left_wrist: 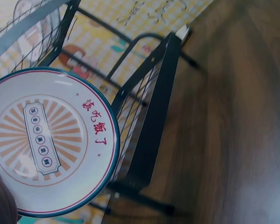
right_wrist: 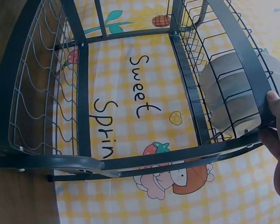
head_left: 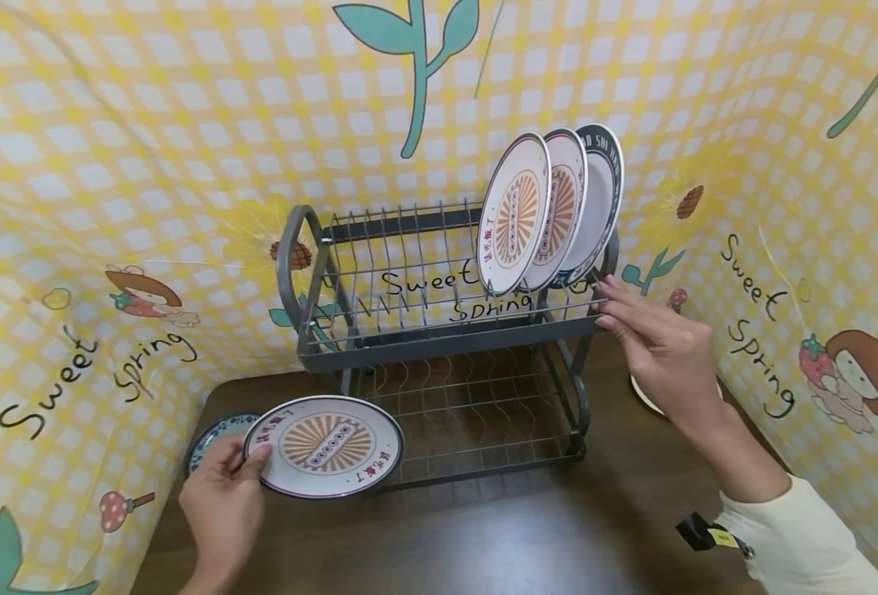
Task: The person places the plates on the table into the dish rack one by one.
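My left hand [head_left: 223, 500] pinches the edge of a white plate [head_left: 327, 446] with an orange sunburst and red characters, thumb on its upper face. The plate is held in front of the lower left part of a two-tier grey dish rack [head_left: 439, 337]. My right hand [head_left: 658, 351] grips the front right corner of the rack's upper tier; the right wrist view shows the thumb on the frame. Three plates stand on edge at the right end of that tier: two sunburst plates [head_left: 512, 216] and a dark-rimmed plate [head_left: 608, 178] behind them.
A blue-patterned dish [head_left: 212, 431] lies at the left, partly hidden by the held plate and left hand. Behind my right forearm shows the pale rim of another dish [head_left: 646, 400]. The rack stands on a dark wooden table [head_left: 498, 537], with yellow checked cloth [head_left: 208, 124] around it.
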A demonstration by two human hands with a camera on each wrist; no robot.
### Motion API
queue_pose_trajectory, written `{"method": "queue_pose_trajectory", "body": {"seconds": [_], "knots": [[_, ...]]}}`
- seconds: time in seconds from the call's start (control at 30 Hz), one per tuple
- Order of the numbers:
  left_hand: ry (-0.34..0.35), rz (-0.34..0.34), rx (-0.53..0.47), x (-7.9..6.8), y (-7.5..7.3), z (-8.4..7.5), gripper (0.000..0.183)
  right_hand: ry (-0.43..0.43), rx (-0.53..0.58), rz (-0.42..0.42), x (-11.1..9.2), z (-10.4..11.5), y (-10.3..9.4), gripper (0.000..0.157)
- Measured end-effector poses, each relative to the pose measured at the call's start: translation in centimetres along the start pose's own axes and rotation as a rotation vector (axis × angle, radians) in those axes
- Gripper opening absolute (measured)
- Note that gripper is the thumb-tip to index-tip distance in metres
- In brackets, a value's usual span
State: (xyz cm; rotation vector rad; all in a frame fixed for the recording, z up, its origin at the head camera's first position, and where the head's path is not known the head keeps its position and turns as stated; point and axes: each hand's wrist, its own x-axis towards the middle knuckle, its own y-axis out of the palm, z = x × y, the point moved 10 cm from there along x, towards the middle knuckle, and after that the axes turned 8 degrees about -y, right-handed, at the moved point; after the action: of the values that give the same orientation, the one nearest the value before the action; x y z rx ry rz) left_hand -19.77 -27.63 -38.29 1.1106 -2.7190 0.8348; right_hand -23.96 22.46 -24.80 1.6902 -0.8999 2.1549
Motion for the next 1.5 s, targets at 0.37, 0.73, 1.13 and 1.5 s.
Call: {"method": "queue_pose_trajectory", "body": {"seconds": [0.37, 0.73, 1.13, 1.5], "knots": [[0.027, 0.154, -0.04, -2.2, 3.1, -2.8, 0.01, -0.029, -0.152, -0.132, -0.9, 1.5, -1.2, 0.021], [0.042, 0.247, -0.118, -3.9, 4.9, -5.1, 0.009, -0.048, 0.053, -0.028, -3.2, 4.1, 1.4, 0.023], [0.017, 0.307, -0.214, -5.4, 6.7, -6.7, 0.009, 0.283, 0.328, 0.49, -7.2, 5.3, 8.4, 0.047], [0.026, 0.314, -0.283, -6.1, 7.0, -8.5, 0.009, 0.326, 0.463, 0.466, -7.2, 6.8, 9.7, 0.031]]}}
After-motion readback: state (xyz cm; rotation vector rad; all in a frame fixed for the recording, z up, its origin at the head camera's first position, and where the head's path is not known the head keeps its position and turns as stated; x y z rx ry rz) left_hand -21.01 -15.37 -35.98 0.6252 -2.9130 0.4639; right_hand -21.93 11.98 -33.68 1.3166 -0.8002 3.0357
